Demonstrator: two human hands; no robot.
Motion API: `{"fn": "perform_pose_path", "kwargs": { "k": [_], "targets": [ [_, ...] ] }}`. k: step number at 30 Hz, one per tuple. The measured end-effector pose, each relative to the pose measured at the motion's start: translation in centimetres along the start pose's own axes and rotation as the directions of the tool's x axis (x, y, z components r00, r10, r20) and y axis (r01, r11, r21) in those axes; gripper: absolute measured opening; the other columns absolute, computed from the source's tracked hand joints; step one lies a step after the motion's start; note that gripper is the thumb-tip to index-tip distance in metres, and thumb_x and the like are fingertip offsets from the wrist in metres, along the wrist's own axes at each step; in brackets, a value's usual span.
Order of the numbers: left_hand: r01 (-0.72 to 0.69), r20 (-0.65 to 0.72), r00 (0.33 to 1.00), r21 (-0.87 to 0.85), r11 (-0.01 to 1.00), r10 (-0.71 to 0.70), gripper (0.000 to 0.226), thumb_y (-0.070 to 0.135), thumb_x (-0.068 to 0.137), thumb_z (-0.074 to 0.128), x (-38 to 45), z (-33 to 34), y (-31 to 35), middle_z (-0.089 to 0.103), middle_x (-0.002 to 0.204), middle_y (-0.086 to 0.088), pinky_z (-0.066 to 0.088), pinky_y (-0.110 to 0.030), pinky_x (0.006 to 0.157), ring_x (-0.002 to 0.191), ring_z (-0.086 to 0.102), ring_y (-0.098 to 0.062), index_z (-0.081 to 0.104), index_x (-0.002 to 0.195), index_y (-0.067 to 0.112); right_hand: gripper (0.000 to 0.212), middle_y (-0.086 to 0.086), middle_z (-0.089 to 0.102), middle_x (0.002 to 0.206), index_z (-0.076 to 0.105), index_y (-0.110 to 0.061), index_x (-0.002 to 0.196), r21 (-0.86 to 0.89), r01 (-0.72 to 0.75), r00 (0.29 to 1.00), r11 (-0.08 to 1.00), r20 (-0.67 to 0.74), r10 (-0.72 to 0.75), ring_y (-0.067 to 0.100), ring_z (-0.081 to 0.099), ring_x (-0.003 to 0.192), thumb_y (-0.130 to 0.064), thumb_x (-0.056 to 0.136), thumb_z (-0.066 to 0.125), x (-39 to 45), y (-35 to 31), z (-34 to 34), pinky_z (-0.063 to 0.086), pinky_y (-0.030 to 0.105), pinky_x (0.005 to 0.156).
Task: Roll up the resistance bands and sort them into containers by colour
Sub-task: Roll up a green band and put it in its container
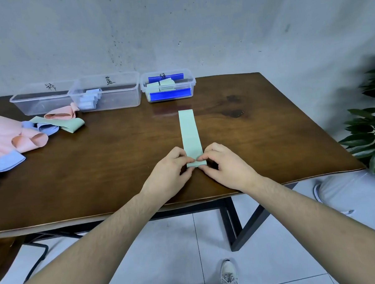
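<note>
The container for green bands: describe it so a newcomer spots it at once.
Three clear plastic containers line the far edge of the brown wooden table. The clear plastic container with blue clips is the rightmost and smallest. Only it has blue clips, and pale green rolled bands lie inside.

Left hand (169, 171) and right hand (225, 163) side by side, fingers (201, 157) curled, pinching.

Illumination even, cool and diffuse; shadows faint. Mild sheen on the surface (257, 120) ahead of the containers. Centre sharp. Wide-angle bowing at frame edges; plant (372, 119) at right edge soft and smeared.
</note>
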State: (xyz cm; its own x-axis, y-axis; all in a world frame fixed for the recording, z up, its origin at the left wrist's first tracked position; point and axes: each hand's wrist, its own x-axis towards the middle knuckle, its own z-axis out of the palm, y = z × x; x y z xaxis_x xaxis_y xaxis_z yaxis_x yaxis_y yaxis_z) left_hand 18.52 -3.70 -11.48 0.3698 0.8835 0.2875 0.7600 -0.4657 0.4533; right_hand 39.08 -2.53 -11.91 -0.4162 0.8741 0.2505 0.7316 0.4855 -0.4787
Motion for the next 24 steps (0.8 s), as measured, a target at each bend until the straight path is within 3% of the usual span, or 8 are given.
{"fn": "perform_pose_path", "kwargs": {
  "k": [5,13,20,24],
  "targets": [
    [-0.010,0.005,1.000,-0.002,1.000,0.010,0.028,0.030,0.100,0.056,-0.14,-0.12,0.07,0.056,0.111,0.009,0.036,-0.012,0.079,0.082,0.047,-0.004,0.069,0.122,0.019,0.028,-0.017,0.055,0.112,0.069,-0.024,0.124,-0.004,-0.020,1.000,1.000,0.022,0.020,-0.001,0.048,0.107,-0.035,0.100,0.058,-0.12,-0.19,-0.13,0.039,0.010,0.095],
    [0.015,-0.025,1.000,-0.013,1.000,-0.015,0.021,0.027,0.099,0.058,0.00,0.04,0.06,0.057,0.107,0.011,0.034,-0.001,0.071,0.081,0.045,-0.001,0.068,0.115,0.018,0.020,-0.013,0.058,0.112,0.067,-0.023,0.115,-0.051,0.020,0.999,0.999,-0.043,-0.022,0.001,0.045,0.103,-0.033,0.098,0.061,-0.15,-0.10,0.09,0.044,0.023,0.093],
    [0.047,-0.008,0.999,-0.016,0.999,-0.047,0.029,0.033,0.097,0.060,0.18,-0.09,-0.05,0.049,0.106,0.016,0.034,-0.004,0.068,0.073,0.050,-0.001,0.069,0.121,0.019,0.030,-0.012,0.057,0.113,0.069,-0.024,0.121,-0.081,-0.028,0.998,0.996,-0.050,0.024,0.006,0.044,0.104,-0.042,0.100,0.057,0.05,-0.10,0.10,0.045,0.026,0.095],
    [0.062,-0.012,0.998,0.004,0.998,-0.062,0.029,0.032,0.100,0.055,0.43,0.01,-0.25,0.056,0.109,0.011,0.038,-0.010,0.077,0.085,0.051,-0.004,0.069,0.122,0.019,0.031,-0.014,0.057,0.112,0.070,-0.027,0.123,-0.064,-0.065,0.997,0.996,-0.056,0.061,0.005,0.042,0.105,-0.043,0.100,0.056,0.24,-0.03,0.01,0.044,0.027,0.097]
  ]
}}
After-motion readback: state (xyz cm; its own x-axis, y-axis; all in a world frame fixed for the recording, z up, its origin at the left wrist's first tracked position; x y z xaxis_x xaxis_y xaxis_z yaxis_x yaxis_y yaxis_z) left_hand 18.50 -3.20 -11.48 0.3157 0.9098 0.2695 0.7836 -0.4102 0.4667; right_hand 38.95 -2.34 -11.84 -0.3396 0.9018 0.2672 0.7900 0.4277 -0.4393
